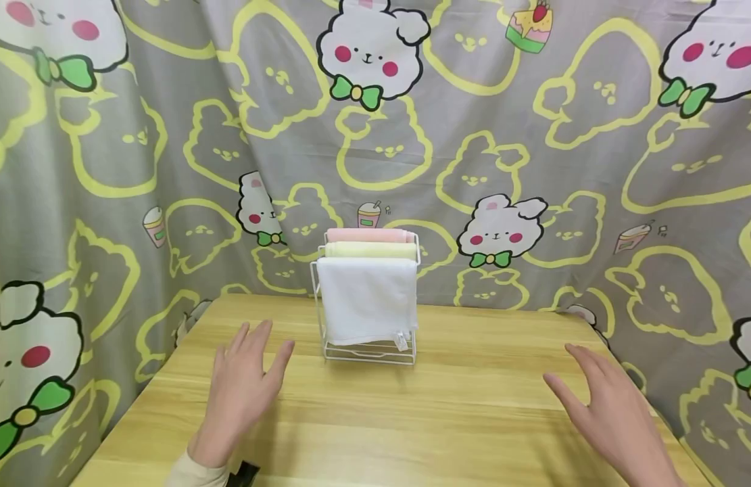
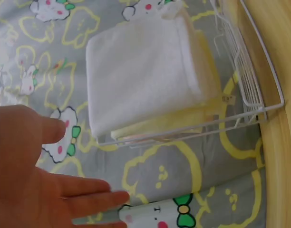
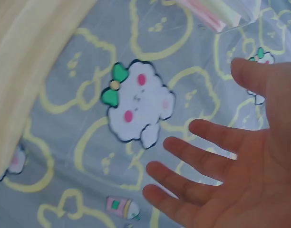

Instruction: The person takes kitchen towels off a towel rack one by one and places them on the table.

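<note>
A white wire rack (image 1: pixel 370 357) stands on the table with three folded cloths hung over its bars: a white cloth (image 1: pixel 369 297) in front, a yellow cloth (image 1: pixel 370 250) behind it and a pink cloth (image 1: pixel 369 235) at the back. My left hand (image 1: pixel 244 385) hovers to the left of the rack, fingers spread and touching nothing. In the left wrist view the white cloth (image 2: pixel 140 76) lies beyond my left hand (image 2: pixel 55 180). Well to the right of the rack, my right hand (image 1: pixel 615 412) is held up with its fingers apart, holding nothing; the right wrist view shows its palm (image 3: pixel 231 166).
The wooden table (image 1: pixel 472 406) reaches from the rack toward me and out to both sides. A grey curtain (image 1: pixel 412 162) with cartoon prints hangs behind it and along both sides. A small black object (image 1: pixel 244 473) shows beside my left sleeve.
</note>
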Action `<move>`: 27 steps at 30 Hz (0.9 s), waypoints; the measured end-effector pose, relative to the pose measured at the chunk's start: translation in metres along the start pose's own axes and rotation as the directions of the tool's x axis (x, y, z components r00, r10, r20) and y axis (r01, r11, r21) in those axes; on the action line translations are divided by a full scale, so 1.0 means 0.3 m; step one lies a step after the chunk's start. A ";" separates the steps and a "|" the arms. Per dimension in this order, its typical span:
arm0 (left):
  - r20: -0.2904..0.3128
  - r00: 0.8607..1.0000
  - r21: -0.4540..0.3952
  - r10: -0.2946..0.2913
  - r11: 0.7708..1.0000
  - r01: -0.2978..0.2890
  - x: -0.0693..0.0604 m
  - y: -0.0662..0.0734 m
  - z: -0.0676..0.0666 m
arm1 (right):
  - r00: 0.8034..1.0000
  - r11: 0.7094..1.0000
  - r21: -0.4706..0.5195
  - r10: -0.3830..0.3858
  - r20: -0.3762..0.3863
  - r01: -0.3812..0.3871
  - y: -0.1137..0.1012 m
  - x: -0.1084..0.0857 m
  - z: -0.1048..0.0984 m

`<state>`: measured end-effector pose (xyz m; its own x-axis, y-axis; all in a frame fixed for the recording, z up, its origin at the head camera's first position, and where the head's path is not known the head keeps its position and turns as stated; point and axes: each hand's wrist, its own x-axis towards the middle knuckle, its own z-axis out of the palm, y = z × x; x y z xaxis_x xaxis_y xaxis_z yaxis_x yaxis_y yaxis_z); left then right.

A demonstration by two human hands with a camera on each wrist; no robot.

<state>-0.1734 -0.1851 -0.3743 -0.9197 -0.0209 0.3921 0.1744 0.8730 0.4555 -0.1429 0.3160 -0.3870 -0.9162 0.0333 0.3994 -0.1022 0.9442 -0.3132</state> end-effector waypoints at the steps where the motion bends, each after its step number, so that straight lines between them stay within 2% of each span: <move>1: -0.021 1.000 -0.036 0.007 0.999 -0.008 0.011 -0.004 -0.001 | 1.000 1.000 0.013 -0.002 -0.011 0.003 -0.015 0.009 -0.008; 3: -0.049 0.999 -0.119 0.008 0.993 -0.014 0.033 -0.011 -0.001 | 1.000 0.999 0.040 -0.006 -0.025 0.007 -0.048 0.027 -0.023; 6: -0.067 0.997 -0.256 -0.026 0.967 0.008 0.065 -0.024 0.006 | 0.996 0.996 0.068 -0.045 -0.079 0.051 -0.103 0.050 -0.035; 10: -0.107 0.988 -0.425 -0.110 0.903 0.054 0.106 -0.042 0.038 | 0.981 0.986 0.096 -0.123 -0.151 0.139 -0.174 0.078 -0.026; 13: -0.116 0.981 -0.520 -0.156 0.851 0.074 0.137 -0.052 0.073 | 0.972 0.975 0.125 -0.161 -0.169 0.183 -0.220 0.101 -0.010; 17: -0.086 0.976 -0.604 -0.201 0.790 0.109 0.174 -0.059 0.120 | 0.962 0.958 0.172 -0.199 -0.185 0.231 -0.267 0.145 0.013; 21: -0.093 0.965 -0.684 -0.244 0.721 0.116 0.207 -0.058 0.164 | 0.945 0.930 0.215 -0.253 -0.206 0.296 -0.306 0.199 0.028; 24: -0.107 0.960 -0.722 -0.258 0.684 0.103 0.228 -0.053 0.193 | 0.934 0.914 0.231 -0.288 -0.213 0.334 -0.334 0.234 0.031; 27: -0.095 0.958 -0.750 -0.271 0.652 0.110 0.241 -0.047 0.221 | 0.930 0.906 0.239 -0.303 -0.207 0.348 -0.362 0.256 0.029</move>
<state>-0.2657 -0.1666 -0.4052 -0.8947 -0.3028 0.3283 0.2768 0.2010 0.9397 -0.2057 0.2130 -0.3299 -0.7409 -0.1869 0.6451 -0.5042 0.7893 -0.3504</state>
